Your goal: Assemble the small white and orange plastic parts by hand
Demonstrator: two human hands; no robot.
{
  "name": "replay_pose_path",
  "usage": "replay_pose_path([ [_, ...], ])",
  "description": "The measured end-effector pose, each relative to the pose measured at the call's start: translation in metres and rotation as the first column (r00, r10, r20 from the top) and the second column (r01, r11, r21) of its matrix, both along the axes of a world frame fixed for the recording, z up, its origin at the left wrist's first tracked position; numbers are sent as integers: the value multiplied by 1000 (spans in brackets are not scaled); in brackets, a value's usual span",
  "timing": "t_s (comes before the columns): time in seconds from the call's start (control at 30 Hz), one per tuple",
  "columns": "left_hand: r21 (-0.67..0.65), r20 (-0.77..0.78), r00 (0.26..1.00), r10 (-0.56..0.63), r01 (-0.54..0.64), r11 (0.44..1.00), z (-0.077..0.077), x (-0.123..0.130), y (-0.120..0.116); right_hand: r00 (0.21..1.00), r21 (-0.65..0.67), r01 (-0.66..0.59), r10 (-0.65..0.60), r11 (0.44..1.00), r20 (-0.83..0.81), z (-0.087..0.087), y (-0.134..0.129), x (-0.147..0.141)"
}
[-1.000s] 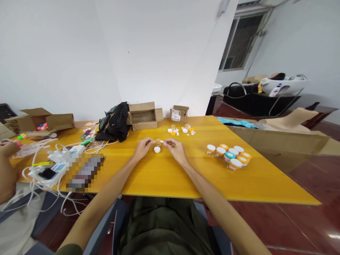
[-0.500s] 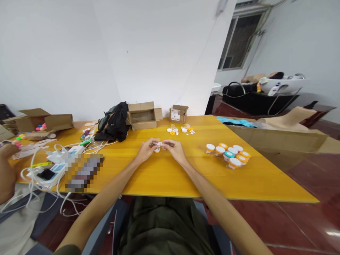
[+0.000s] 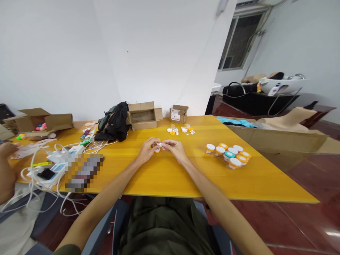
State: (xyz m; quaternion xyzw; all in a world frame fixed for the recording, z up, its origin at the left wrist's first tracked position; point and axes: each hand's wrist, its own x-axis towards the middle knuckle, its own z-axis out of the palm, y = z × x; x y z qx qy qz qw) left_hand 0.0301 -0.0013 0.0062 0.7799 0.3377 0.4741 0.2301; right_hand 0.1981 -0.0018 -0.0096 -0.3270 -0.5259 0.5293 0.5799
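Observation:
A small white piece with dark dots (image 3: 159,144) is pinched between my two hands above the middle of the table. My left hand (image 3: 147,149) has its fingers closed on the piece's left side. From the right, my right hand (image 3: 174,148) grips the same piece with thumb and fingertips. Just beneath them a small white round object (image 3: 157,150) shows, partly covered by my left fingers. Farther back lie small white parts (image 3: 184,130) and an orange ring (image 3: 172,133). Several lidded jars (image 3: 234,162) with white, orange and teal lids stand at the right.
An open cardboard box (image 3: 143,117), a smaller box (image 3: 178,114) and a black bag (image 3: 114,124) line the wall side. Cables and a power strip (image 3: 57,170) lie at the left beside a blurred flat object (image 3: 84,173). Another person's hand (image 3: 6,152) is at the far left.
My fingers have shifted slightly around the white piece, which is now a little more covered. At the far left, the other person's hand has moved slightly.

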Motion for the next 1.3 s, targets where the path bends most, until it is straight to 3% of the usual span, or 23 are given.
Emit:
replay_pose_path([
  [0.27, -62, 52, 999, -18, 21, 998, 0, 2, -3, 1000, -6, -23, 23, 1000, -16, 2, -1, 0],
  [0.63, -163, 162, 986, -44, 71, 984, -2, 3, -1, 997, 80, -20, 13, 997, 82, -5, 5, 3],
  [0.97, -375, 276, 960, -38, 144, 916, 3, 6, -2, 988, 161, 7, -31, 987, 149, -5, 4, 2],
  [1.3, -408, 322, 947, -10, 148, 901, 4, 6, -3, 981, 214, 2, -43, 977, 189, -3, -1, -1],
])
